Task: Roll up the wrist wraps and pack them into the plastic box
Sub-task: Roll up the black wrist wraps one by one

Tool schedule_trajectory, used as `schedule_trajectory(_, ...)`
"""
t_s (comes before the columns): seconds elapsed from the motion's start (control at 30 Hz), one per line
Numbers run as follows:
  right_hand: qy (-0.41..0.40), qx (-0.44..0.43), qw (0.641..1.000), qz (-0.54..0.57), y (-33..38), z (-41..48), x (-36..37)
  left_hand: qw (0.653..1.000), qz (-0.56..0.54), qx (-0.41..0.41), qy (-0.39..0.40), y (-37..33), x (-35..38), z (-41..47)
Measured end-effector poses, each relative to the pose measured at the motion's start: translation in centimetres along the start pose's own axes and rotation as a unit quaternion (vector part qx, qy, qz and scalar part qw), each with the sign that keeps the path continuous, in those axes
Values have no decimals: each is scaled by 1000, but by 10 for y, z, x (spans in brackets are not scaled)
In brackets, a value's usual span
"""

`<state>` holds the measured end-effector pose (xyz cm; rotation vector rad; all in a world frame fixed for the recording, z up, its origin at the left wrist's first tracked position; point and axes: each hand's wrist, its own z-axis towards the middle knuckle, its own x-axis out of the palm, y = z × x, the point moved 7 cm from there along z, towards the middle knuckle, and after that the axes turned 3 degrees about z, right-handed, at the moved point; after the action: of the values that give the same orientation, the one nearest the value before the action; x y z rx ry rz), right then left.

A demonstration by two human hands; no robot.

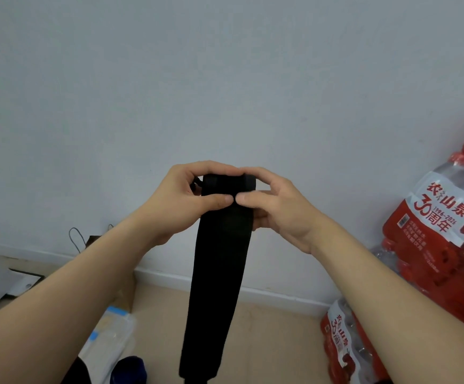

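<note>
- Pale wall (225, 65) fills most of the far view, with a tan floor (266, 342) below it
- Far right there's a stack of red shrink-wrapped water bottle packs (430, 231), nothing to do with the job
- The black wrist wrap (219, 273) is held up in mid-air, dead centre. Its long axis runs straight up and down, so the loose tail hangs from the hands toward the near edge of the view, and the bottom end goes out of sight
- A clear plastic box (111, 336) with blue bits on it sits on the floor at the near left, well apart from the wrap and partly behind the left forearm. Can't tell if anything's in it yet
- Left hand (180, 206) is clamped on the top left of the wrap, thumb across the front and fingers curled over the rolled part
- Right hand (283, 209) mirrors it on the top right, same pinch, and the two thumb tips nearly touch in the middle
- The roll (228, 182) is only a small fat bit at the top, lying left to right across the strap, so I'd say the rolling has barely started
- My guess is the next turns have to go down along the hanging tail, both hands equally close to it. The box is on the left-hand side for when it's done
</note>
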<state>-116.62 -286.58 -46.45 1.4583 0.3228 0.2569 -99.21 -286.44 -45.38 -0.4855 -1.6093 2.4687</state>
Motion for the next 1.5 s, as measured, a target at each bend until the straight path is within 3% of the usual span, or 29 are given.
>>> schedule_trajectory(0.13, -56, -40, 997, -39, 4, -3, -9, 1000, 10, -15, -9, 1, 4, 0)
schedule_trajectory(0.2, -82, -69, 993, -55, 9, -4, -13, 998, -23, -62, -15, 6, 4, 1)
schedule_trajectory(0.3, -88, -106, 986, -89, 18, -6, -15, 989, -32, -136, 44, 15, 9, -2)
schedule_trajectory(0.43, -65, -117, 986, -98, 19, -6, -16, 991, -16, -127, 35, 18, 8, -3)
schedule_trajectory(0.57, -38, -67, 995, -60, 15, -5, -20, 995, -20, -95, 17, 15, 5, -1)
schedule_trajectory(0.67, -28, -88, 992, -82, 16, -5, -20, 996, -14, -84, 31, 14, 7, -2)
schedule_trajectory(0.77, -47, -107, 988, -98, 16, -4, -25, 988, -36, -136, 66, 22, 17, -3)
schedule_trajectory(0.87, -65, -104, 982, -141, 13, -4, -27, 984, 7, -172, 53, 28, 17, -4)
schedule_trajectory(0.93, -61, -97, 986, -125, 11, -4, -26, 988, 10, -155, 28, 26, 14, -3)
schedule_trajectory(1.07, -9, -21, 1000, 13, 1, -4, -21, 997, 2, -81, -2, 10, 10, 0)
schedule_trajectory(1.2, 11, 0, 1000, -4, -2, -5, -17, 998, 40, -37, -21, 4, 8, 0)
schedule_trajectory(1.27, -2, -28, 1000, -5, 3, -4, -18, 999, 24, -46, -17, 5, 10, 0)
schedule_trajectory(1.4, -48, -74, 995, -41, 11, -4, -25, 991, -27, -106, 79, 11, 25, -3)
schedule_trajectory(1.5, -30, -48, 998, -2, 6, -5, -24, 995, 30, -87, 29, 11, 15, -2)
